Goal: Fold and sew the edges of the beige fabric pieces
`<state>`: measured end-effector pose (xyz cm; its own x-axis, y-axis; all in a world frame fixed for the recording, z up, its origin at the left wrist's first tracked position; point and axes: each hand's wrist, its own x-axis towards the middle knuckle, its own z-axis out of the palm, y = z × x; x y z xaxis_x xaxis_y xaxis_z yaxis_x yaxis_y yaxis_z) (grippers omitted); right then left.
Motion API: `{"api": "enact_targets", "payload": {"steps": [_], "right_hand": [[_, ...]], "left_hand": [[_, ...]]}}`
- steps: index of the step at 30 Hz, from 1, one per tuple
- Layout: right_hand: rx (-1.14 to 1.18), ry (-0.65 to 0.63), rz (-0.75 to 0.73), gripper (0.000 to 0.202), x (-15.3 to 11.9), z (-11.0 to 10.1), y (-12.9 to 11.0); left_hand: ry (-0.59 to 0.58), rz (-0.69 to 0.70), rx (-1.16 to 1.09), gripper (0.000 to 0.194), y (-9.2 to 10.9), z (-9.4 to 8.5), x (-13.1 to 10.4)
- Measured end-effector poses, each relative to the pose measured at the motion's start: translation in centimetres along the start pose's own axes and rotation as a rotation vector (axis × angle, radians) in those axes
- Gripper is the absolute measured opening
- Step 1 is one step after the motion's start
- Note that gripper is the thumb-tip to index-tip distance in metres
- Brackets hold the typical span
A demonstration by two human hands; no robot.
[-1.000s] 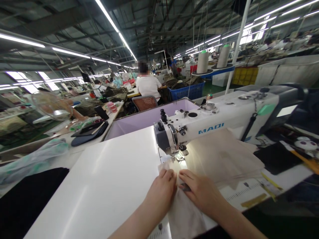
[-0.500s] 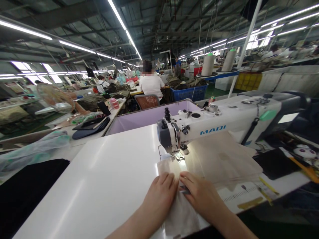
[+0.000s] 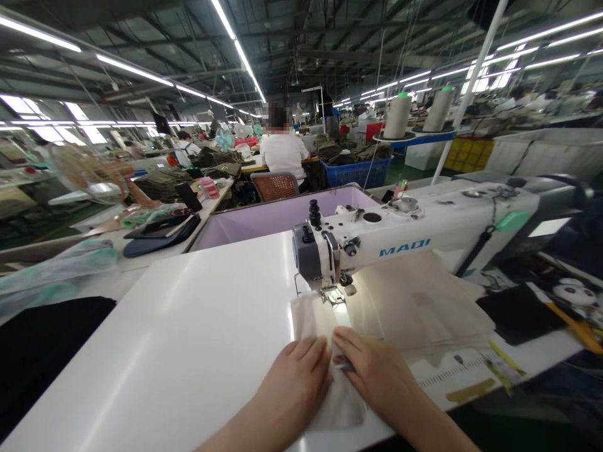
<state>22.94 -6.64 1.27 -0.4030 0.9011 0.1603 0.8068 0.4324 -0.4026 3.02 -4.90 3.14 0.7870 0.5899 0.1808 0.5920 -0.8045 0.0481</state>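
A narrow beige fabric strip (image 3: 311, 317) lies on the white table (image 3: 202, 326) and runs under the presser foot (image 3: 333, 295) of a white MAQI sewing machine (image 3: 424, 229). My left hand (image 3: 294, 380) presses flat on the strip's left side. My right hand (image 3: 374, 373) presses on its right side, with a small dark tool (image 3: 345, 362) under its fingers. Both hands sit close together just in front of the needle.
A stack of beige fabric pieces (image 3: 419, 301) lies under the machine arm at the right. A lilac bin (image 3: 277, 216) stands behind the table. Black cloth (image 3: 42, 345) lies at the left edge. A person in white (image 3: 282, 157) sits further back. Thread cones (image 3: 398, 116) stand behind.
The strip has fed away from me under the presser foot, so more of it lies past the needle. Both hands stay pressed on it, following slightly.
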Motion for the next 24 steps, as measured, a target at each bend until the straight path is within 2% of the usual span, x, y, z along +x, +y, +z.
{"api": "enact_targets", "payload": {"steps": [4, 8, 13, 15, 19, 24], "right_hand": [[-0.003, 0.004, 0.012, 0.028, 1.8, -0.4, 0.5], [-0.019, -0.002, 0.035, 0.024, 3.3, -0.9, 0.7], [-0.024, -0.003, 0.045, 0.024, 3.5, -1.1, 0.6], [-0.015, 0.005, 0.045, 0.025, 3.4, -0.9, 0.5], [-0.005, 0.012, 0.044, 0.029, 3.3, -0.9, 0.5], [-0.014, 0.051, 0.036, 0.028, 2.1, -0.4, 0.5]], "left_hand": [[-0.021, -0.016, 0.003, 0.024, -1.5, -0.3, 1.1], [-0.048, -0.036, 0.006, 0.016, -2.8, -0.6, 2.1], [-0.055, -0.057, 0.013, 0.016, -3.1, -0.4, 2.2], [-0.022, -0.075, 0.029, 0.025, -2.9, 0.3, 1.7], [0.060, -0.091, 0.084, 0.055, -3.2, 2.0, 0.6], [0.023, -0.123, 0.014, 0.059, -3.3, 2.2, 0.2]]}}
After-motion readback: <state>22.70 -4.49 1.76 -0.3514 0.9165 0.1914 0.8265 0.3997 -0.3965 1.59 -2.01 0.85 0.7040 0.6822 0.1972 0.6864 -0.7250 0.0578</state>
